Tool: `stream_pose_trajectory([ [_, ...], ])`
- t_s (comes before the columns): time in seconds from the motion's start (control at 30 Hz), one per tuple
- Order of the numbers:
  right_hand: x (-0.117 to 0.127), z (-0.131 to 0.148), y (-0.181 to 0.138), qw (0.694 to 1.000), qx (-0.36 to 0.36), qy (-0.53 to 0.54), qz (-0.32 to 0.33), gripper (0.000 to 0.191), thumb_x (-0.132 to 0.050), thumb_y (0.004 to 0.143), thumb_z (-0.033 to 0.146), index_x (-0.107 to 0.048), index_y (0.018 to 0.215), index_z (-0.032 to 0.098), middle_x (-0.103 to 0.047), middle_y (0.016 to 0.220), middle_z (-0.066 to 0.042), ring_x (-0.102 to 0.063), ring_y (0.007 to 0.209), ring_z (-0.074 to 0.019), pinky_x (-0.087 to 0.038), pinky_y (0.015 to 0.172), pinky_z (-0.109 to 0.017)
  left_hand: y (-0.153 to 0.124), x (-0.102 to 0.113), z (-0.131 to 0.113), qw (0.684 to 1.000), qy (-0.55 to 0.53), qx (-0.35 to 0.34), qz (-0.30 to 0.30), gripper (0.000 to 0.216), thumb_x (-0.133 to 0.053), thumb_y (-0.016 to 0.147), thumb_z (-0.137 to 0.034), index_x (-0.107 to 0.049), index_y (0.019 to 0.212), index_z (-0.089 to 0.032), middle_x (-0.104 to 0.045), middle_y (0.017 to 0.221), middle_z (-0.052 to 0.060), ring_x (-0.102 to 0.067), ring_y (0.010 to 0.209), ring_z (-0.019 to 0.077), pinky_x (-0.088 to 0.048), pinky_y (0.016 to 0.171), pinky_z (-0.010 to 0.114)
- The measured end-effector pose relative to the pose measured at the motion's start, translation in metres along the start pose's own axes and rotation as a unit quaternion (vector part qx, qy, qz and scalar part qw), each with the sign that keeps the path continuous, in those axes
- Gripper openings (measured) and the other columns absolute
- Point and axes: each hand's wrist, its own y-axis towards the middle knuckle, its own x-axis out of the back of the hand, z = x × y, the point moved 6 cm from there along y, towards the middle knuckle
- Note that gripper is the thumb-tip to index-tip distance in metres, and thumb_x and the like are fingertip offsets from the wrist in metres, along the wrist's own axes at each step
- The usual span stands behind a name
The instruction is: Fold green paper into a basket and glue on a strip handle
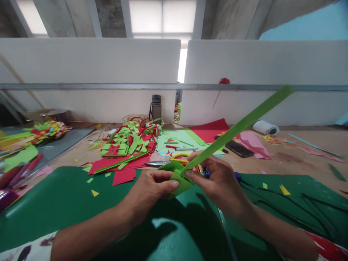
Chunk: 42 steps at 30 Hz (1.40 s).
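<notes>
Both my hands meet over the dark green mat (67, 203) at the table's near edge. My left hand (152, 186) pinches a folded light-green paper piece (178, 177) between thumb and fingers. My right hand (217, 181) grips the same piece where a long light-green strip (244, 123) runs up and to the right from it. Just behind my hands lie scissors with yellow handles (168, 161).
A pile of red and green paper cut-outs (127, 143) sits behind the mat. Red and green sheets (201, 134), a black phone (237, 148), pink paper (252, 143) and a white roll (265, 127) lie to the right. A grey bottle (156, 106) stands by white partitions. Coloured scraps lie at left.
</notes>
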Motion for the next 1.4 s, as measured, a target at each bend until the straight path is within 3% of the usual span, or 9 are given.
stream_pose_trajectory([
  [0.27, -0.001, 0.001, -0.002, 1.0, 0.022, -0.012, -0.002, 0.011, -0.062, 0.073, 0.015, -0.065, 0.081, 0.022, -0.069, 0.086, -0.001, -0.064, 0.084, -0.0177, -0.051, 0.073, -0.03, 0.003, 0.004, 0.007, 0.999, -0.011, 0.031, -0.04, 0.017, -0.073, 0.066, -0.027, -0.072, 0.074, -0.012, -0.065, 0.068, 0.004, -0.054, 0.057, 0.0094, -0.043, 0.056, 0.022],
  [0.4, -0.002, 0.0, -0.003, 1.0, 0.015, -0.016, 0.001, 0.01, -0.062, 0.073, 0.016, -0.064, 0.08, 0.022, -0.068, 0.089, -0.001, -0.062, 0.087, -0.0181, -0.05, 0.075, -0.031, 0.007, 0.003, 0.01, 0.998, -0.044, 0.015, -0.032, 0.018, -0.074, 0.065, -0.026, -0.07, 0.073, -0.01, -0.062, 0.065, 0.003, -0.052, 0.055, 0.0088, -0.04, 0.049, 0.019],
  [0.7, -0.003, -0.003, -0.003, 1.0, 0.01, -0.012, 0.001, 0.01, -0.063, 0.073, 0.017, -0.065, 0.081, 0.022, -0.068, 0.09, -0.002, -0.061, 0.088, -0.018, -0.048, 0.078, -0.033, 0.006, 0.0, 0.008, 0.999, -0.046, 0.002, -0.015, 0.02, -0.072, 0.07, -0.025, -0.072, 0.084, -0.011, -0.067, 0.08, 0.008, -0.059, 0.069, 0.0134, -0.048, 0.065, 0.025],
  [0.97, -0.001, 0.001, -0.004, 0.999, 0.023, -0.02, -0.011, 0.011, -0.063, 0.07, 0.015, -0.065, 0.08, 0.021, -0.068, 0.085, -0.002, -0.062, 0.081, -0.0169, -0.05, 0.074, -0.03, 0.005, -0.001, 0.007, 0.998, -0.044, 0.007, -0.033, 0.016, -0.073, 0.068, -0.026, -0.068, 0.071, -0.012, -0.062, 0.066, 0.002, -0.055, 0.059, 0.01, -0.045, 0.055, 0.021],
  [1.2, -0.003, 0.002, -0.003, 0.999, 0.027, -0.027, -0.011, 0.01, -0.063, 0.071, 0.017, -0.066, 0.08, 0.021, -0.069, 0.087, -0.002, -0.062, 0.084, -0.0183, -0.051, 0.075, -0.031, 0.005, -0.003, 0.007, 0.999, -0.04, -0.011, -0.002, 0.014, -0.068, 0.074, -0.024, -0.07, 0.081, -0.012, -0.065, 0.073, 0.004, -0.056, 0.062, 0.0088, -0.042, 0.054, 0.018],
  [1.4, -0.004, 0.002, -0.004, 0.999, 0.027, -0.027, -0.007, 0.01, -0.062, 0.071, 0.016, -0.065, 0.08, 0.021, -0.069, 0.089, -0.003, -0.062, 0.086, -0.0188, -0.05, 0.075, -0.031, 0.005, -0.003, 0.005, 0.999, -0.037, -0.017, -0.015, 0.012, -0.068, 0.073, -0.023, -0.068, 0.075, -0.011, -0.062, 0.068, 0.002, -0.054, 0.059, 0.0085, -0.044, 0.051, 0.018],
])
